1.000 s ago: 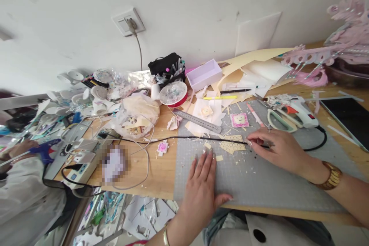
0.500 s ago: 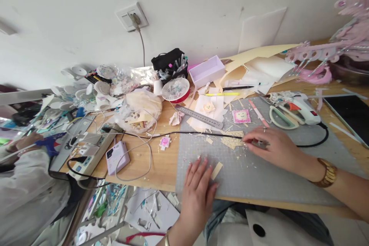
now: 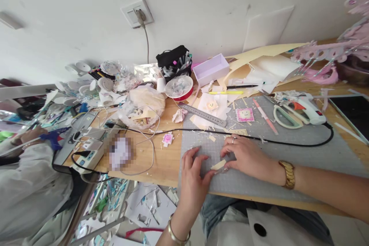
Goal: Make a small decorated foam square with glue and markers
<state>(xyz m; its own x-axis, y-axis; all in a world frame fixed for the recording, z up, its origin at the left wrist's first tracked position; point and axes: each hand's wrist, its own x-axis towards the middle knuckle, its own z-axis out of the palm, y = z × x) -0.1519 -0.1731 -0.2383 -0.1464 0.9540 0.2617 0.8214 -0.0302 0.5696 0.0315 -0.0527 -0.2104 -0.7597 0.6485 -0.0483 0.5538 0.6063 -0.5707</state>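
A small cream paper strip (image 3: 218, 165) is being held just above the near part of the grey cutting mat (image 3: 288, 177), between the two hands. It is being pinched at its far end by the bent fingertips of the right hand (image 3: 248, 157), which is being kept palm down and mostly closed. Whether anything else is being hidden under that palm cannot be told. The left hand (image 3: 194, 178) is being kept half open, fingers loosely curled, with only the thumb tip being pressed against the strip's near end.

Judging by the paper snippets being left scattered over the mat, a good deal of cutting appears to be done already. A pink square with a face (image 3: 245, 114) and a patterned cream cut-out (image 3: 240, 132) are lying farther up the mat as if finished. The strip itself is not being joined to anything yet. The glue gun (image 3: 302, 109) and scissors (image 3: 284, 117) are lying well apart at the right, untouched, and the steel ruler (image 3: 203, 115) is lying beyond the black cord (image 3: 288, 143) that is being trailed across the mat. At the far left a co-worker's sleeve (image 3: 23, 184) is being shown.
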